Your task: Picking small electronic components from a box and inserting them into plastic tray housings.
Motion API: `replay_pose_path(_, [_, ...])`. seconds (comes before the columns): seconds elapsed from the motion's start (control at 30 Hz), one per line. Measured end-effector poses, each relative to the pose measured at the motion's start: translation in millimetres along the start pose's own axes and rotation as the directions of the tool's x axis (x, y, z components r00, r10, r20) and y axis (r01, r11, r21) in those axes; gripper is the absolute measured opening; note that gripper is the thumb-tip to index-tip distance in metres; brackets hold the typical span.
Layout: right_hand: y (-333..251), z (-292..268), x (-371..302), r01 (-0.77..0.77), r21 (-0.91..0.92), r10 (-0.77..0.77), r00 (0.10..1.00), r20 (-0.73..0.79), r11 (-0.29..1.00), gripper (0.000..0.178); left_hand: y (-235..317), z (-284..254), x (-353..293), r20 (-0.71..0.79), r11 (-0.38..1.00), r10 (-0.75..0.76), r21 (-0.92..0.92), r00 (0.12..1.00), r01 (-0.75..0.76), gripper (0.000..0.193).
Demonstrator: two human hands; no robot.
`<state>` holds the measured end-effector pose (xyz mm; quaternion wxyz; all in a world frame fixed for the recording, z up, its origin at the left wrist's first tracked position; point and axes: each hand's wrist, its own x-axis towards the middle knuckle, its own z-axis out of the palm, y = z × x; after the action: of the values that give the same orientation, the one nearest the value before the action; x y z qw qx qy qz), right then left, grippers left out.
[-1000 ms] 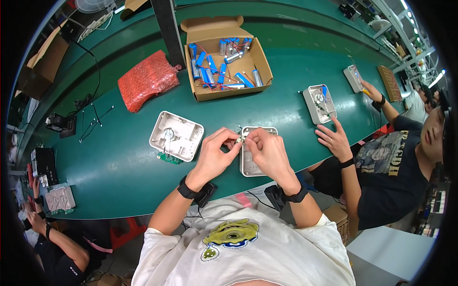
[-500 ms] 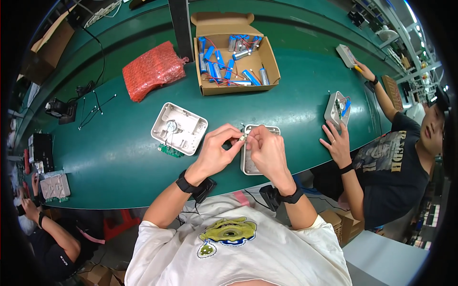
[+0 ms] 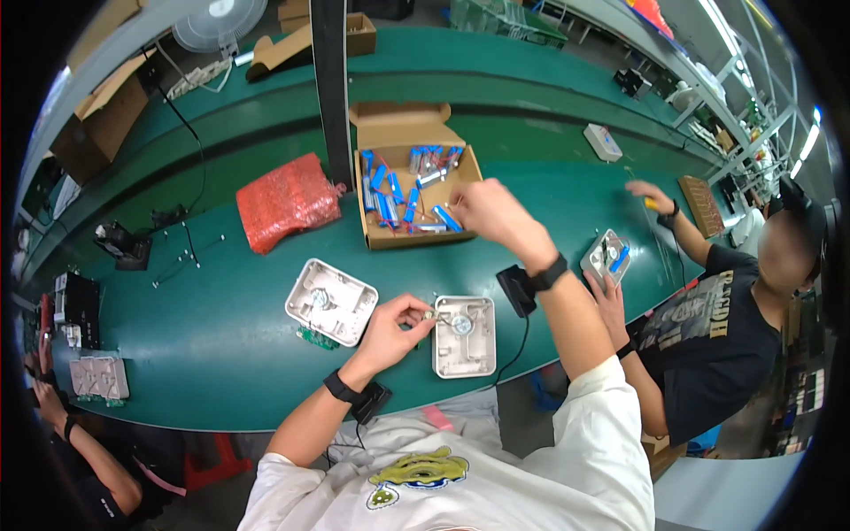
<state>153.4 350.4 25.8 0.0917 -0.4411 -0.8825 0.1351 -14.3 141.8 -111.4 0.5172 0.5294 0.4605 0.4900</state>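
1. Currently, the cardboard box (image 3: 416,240) stands open on the green table (image 3: 204,358), its back flap raised. Inside lie many blue batteries (image 3: 413,203), some with silvery sides, and thin red wires run among them.
2. The right hand (image 3: 498,212) is over the box's right front corner, its fingers curled toward the batteries; it is blurred, so whether it grips one cannot be told.
3. The left hand (image 3: 388,334), on the near side of the box, has thumb and forefinger pinched round a small part (image 3: 430,315), pale and slightly greenish, too tiny to make out further.
4. The white case (image 3: 478,357) lies nearer the person than the box, just beyond the left fingertips. It is off-white and open upward, with rounded corners, low walls and small moulded ribs; a silvery round disc (image 3: 461,325) sits near its middle, with dark wires beside it.
5. A turned case (image 3: 352,310) of the same colour lies nearer than the box and farther left, set askew, with a green board (image 3: 317,338) at its lower left edge.
6. Left of the box rests a red bubble-wrap parcel (image 3: 290,203).
7. Well right of the box, a co-worker's hand (image 3: 611,305) touches another pale case (image 3: 591,257) with a blue battery in it.
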Motion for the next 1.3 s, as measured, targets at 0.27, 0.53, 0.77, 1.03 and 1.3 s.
replay_pose_path(0.27, [26.2, 56.6, 41.9, -0.042, -0.244, 0.085, 0.982, 0.169, 0.969, 0.030, 1.3, 1.7, 3.6, 0.029, 0.997, -0.041, -0.071, 0.999, 0.043, 0.019])
replay_pose_path(0.53, [31.6, 3.5, 29.9, -0.058, 0.382, 0.076, 0.997, -0.030, 0.922, 0.028, 6.4, -2.2, 2.7, 0.047, 0.992, -0.090, -0.080, 0.995, 0.093, 0.019])
replay_pose_path(0.77, [8.8, -22.7, -45.0, -0.152, 0.795, 0.118, 0.988, 0.101, 0.588, 0.020, 3.7, -1.3, -1.1, 0.044, 0.990, -0.122, -0.063, 0.992, 0.125, 0.020])
replay_pose_path(1.03, [-21.9, -12.5, -168.3, -0.343, 0.638, 0.288, 0.938, 0.193, 0.689, 0.021, 8.1, 0.0, 5.8, 0.054, 0.993, -0.087, -0.070, 0.995, 0.091, 0.019])
replay_pose_path(1.3, [-25.5, 2.5, -182.6, -0.329, 0.518, 0.277, 0.944, 0.178, 0.790, 0.022, 12.1, 1.7, 4.7, 0.064, 0.995, -0.083, -0.053, 0.995, 0.086, 0.021])
